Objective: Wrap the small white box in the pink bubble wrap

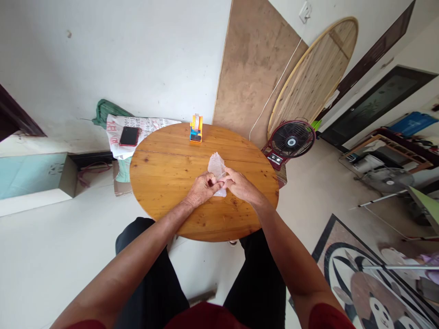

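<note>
A small clear plastic bag (217, 165) lies near the middle of the round wooden table (164, 183). Both my hands meet at its near end. My left hand (201, 188) is closed, its fingers pinching the bag's edge. My right hand (240, 183) is also curled onto the bag from the right side. The bag's lower part is hidden between my fingers. An orange and blue tape dispenser (196, 128) stands upright at the table's far edge, well beyond my hands.
A black phone (129, 136) lies on printed paper (151, 124) on a low stand left of the table. A red floor fan (291, 141) stands to the right. A round wooden tabletop (315, 73) and a board (254, 59) lean against the wall.
</note>
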A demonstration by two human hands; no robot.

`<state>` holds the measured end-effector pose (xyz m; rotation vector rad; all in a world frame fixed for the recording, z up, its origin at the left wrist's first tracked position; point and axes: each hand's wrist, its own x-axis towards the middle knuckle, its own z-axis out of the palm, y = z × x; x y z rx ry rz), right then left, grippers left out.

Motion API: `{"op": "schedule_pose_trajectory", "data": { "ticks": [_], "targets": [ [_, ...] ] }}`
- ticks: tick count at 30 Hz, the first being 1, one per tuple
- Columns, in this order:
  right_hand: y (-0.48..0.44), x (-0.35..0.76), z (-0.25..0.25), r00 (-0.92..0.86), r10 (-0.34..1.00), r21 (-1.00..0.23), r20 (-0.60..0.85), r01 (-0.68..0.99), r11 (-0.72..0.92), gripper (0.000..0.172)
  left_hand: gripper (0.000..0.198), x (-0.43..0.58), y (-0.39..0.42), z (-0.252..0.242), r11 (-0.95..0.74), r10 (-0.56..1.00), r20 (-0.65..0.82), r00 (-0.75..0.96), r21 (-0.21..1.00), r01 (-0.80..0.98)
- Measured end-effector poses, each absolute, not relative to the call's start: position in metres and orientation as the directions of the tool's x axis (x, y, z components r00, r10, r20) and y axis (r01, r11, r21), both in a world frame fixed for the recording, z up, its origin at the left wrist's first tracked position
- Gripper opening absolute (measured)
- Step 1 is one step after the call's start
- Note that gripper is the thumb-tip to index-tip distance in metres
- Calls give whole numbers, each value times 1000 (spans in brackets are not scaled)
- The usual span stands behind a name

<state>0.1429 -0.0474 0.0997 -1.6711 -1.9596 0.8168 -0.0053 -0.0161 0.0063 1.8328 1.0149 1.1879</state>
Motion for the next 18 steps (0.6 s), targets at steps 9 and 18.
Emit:
{"op": "schedule_pose_trajectory", "data": {
  "ticks": [9, 18],
  "targets": [
    [-41, 164, 94, -189, 976, -860, -107, 511, 5, 49, 25, -11, -8, 18, -312, 916, 175, 361, 876, 367],
    [-16, 202, 68, -58, 992, -883, 112, 452, 126, 22, 10, -9, 9, 64, -556, 810, 189, 555, 546, 626]
  ]
}}
